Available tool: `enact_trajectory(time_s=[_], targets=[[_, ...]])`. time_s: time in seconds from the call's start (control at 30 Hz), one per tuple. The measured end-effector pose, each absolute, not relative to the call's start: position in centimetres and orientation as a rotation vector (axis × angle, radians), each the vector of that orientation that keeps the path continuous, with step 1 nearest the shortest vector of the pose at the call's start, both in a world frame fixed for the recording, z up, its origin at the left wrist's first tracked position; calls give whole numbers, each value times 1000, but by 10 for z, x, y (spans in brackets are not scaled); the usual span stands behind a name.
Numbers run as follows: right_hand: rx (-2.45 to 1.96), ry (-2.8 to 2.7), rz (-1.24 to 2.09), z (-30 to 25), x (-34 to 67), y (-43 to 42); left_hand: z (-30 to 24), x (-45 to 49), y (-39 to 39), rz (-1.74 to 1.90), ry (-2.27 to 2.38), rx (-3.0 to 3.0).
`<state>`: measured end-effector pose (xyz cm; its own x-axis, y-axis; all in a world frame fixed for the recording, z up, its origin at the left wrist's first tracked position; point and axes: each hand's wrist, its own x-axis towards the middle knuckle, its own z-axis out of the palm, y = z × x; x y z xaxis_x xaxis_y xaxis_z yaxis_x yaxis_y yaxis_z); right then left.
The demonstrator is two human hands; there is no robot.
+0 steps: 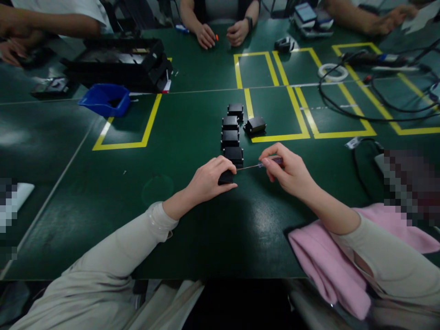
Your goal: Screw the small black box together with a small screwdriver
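My left hand (215, 178) is closed around a small black box (226, 178), thumb along its near side and fingers over the top. In my right hand (287, 167) is a screwdriver (277, 161), its thin shaft pointing left. The tip meets the right side of the held box, though the exact contact point is too small to make out. Just beyond, several similar black boxes stand in a column, the nearest box (233, 155) close to my left fingers. Another black box (255, 126) sits at an angle to the right of the column.
A blue scoop-shaped bin (106, 100) lies left, before stacked black trays (120, 62). Pink cloth (326, 256) lies under my right forearm. Black cables (364, 118) and a white tape ring (332, 72) are at right. A co-worker's hands (220, 36) rest across the table.
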<state>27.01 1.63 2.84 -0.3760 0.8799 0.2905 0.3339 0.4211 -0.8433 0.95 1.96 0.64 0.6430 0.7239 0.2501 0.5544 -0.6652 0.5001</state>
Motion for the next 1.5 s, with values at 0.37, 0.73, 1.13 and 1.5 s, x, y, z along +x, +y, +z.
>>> enact_trajectory(time_s=[0.37, 0.73, 1.13, 1.5], targets=[[-1037, -1919, 895, 29, 271, 16, 5, 10, 20, 615, 1019, 2490], [-1022, -1916, 862, 29, 270, 16, 6, 9, 20, 611, 1016, 2490], [-1029, -1871, 865, 30, 266, 14, 6, 9, 20, 598, 1029, 2476], [-1073, -1942, 837, 50, 252, 16, 6, 7, 21, 610, 1006, 2469]])
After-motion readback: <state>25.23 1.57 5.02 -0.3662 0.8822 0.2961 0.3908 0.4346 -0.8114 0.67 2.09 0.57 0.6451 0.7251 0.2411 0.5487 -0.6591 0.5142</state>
